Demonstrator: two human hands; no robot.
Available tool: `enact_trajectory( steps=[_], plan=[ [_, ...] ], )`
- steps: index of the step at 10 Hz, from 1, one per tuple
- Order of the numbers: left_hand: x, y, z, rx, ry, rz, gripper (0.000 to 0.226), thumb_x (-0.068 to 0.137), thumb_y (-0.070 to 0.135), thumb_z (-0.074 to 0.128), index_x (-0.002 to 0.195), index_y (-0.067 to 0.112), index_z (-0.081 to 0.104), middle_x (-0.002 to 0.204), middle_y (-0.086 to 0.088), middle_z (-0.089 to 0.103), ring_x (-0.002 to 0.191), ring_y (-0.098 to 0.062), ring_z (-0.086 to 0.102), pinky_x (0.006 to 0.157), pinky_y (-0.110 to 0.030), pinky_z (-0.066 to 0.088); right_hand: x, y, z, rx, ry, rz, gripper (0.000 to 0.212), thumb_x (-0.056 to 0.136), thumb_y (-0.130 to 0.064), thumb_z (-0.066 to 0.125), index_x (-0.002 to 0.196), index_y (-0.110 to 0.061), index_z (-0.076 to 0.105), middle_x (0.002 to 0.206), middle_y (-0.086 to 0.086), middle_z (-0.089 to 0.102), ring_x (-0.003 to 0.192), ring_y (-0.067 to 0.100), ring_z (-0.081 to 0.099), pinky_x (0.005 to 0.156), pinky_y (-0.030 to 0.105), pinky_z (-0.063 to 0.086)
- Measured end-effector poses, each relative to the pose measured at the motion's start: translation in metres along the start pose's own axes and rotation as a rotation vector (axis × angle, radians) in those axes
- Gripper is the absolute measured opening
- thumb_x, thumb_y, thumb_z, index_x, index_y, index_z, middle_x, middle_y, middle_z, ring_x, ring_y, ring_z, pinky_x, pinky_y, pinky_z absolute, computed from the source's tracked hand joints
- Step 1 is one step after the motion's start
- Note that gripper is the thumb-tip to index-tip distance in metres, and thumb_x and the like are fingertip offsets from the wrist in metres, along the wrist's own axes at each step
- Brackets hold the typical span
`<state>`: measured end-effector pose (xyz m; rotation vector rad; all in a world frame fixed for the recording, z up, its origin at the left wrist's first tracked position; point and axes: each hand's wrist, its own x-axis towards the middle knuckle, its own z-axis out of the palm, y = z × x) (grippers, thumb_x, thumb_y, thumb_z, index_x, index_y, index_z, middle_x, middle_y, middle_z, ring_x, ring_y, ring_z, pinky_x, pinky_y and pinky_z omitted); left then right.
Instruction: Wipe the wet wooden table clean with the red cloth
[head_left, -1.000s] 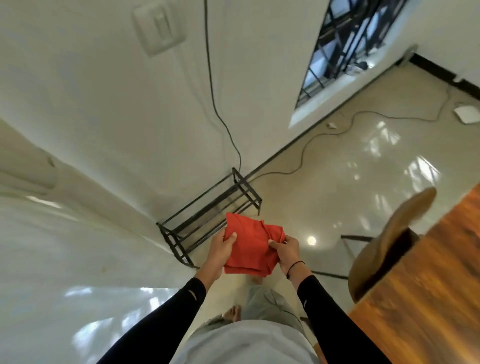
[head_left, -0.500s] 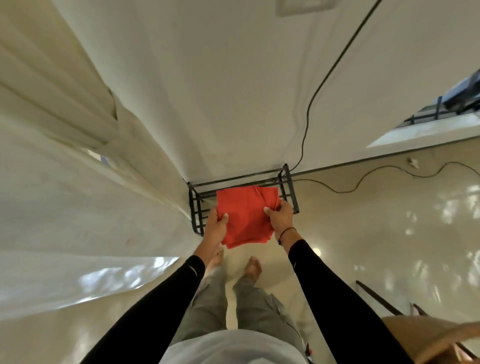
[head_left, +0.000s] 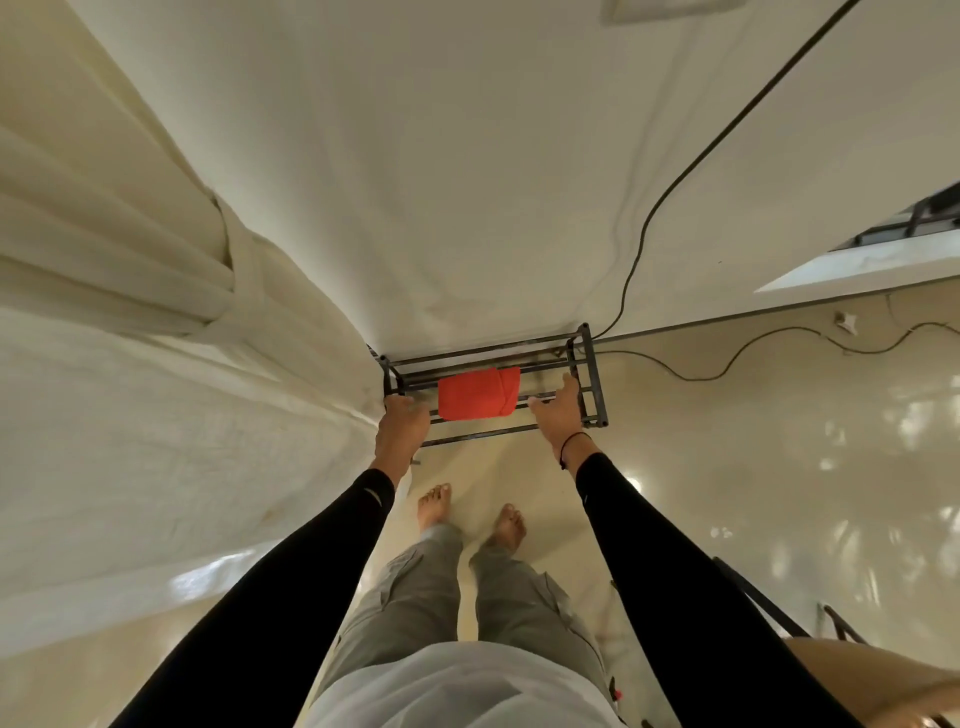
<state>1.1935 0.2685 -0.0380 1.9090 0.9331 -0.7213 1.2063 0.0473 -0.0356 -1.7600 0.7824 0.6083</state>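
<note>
The red cloth (head_left: 477, 397) lies folded on the bars of a low black metal rack (head_left: 596, 384) against the wall. My left hand (head_left: 401, 427) hovers at the rack's left end, fingers apart, holding nothing. My right hand (head_left: 560, 411) is to the right of the cloth, open, with a clear gap between it and the cloth. The wooden table is out of view.
A cream curtain (head_left: 130, 291) hangs at the left. A black cable (head_left: 670, 187) runs down the wall and across the glossy floor (head_left: 779, 467). A chair back (head_left: 872, 680) shows at the bottom right. My bare feet (head_left: 470, 514) stand just before the rack.
Both hands held the red cloth in the air before; now it rests on the rack and both hands have let go and drawn apart to either side.
</note>
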Motion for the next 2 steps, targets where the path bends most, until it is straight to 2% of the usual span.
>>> enact_trajectory(
  steps=[1, 2],
  plan=[
    [-0.016, 0.008, 0.004, 0.108, -0.037, 0.108, 0.018, 0.106, 0.024, 0.049, 0.121, 0.018, 0.057, 0.111, -0.006, 0.065, 0.107, -0.032, 0.065, 0.099, -0.044, 0.054, -0.014, 0.001, -0.001, -0.048, -0.021, 0.005, 0.075, 0.107, 0.004, 0.058, 0.170, -0.003, 0.018, 0.175, 0.022, 0.026, 0.161, 0.037, 0.033, 0.132, 0.047, 0.030],
    [-0.027, 0.017, 0.013, 0.241, -0.046, 0.232, 0.024, 0.109, 0.028, 0.047, 0.127, 0.016, 0.059, 0.115, -0.003, 0.064, 0.110, -0.027, 0.062, 0.097, -0.040, 0.048, -0.018, 0.005, -0.004, -0.115, -0.050, -0.031, 0.065, 0.107, 0.004, 0.056, 0.165, -0.001, 0.029, 0.168, 0.023, 0.038, 0.155, 0.038, 0.041, 0.127, 0.046, 0.037]
  ],
)
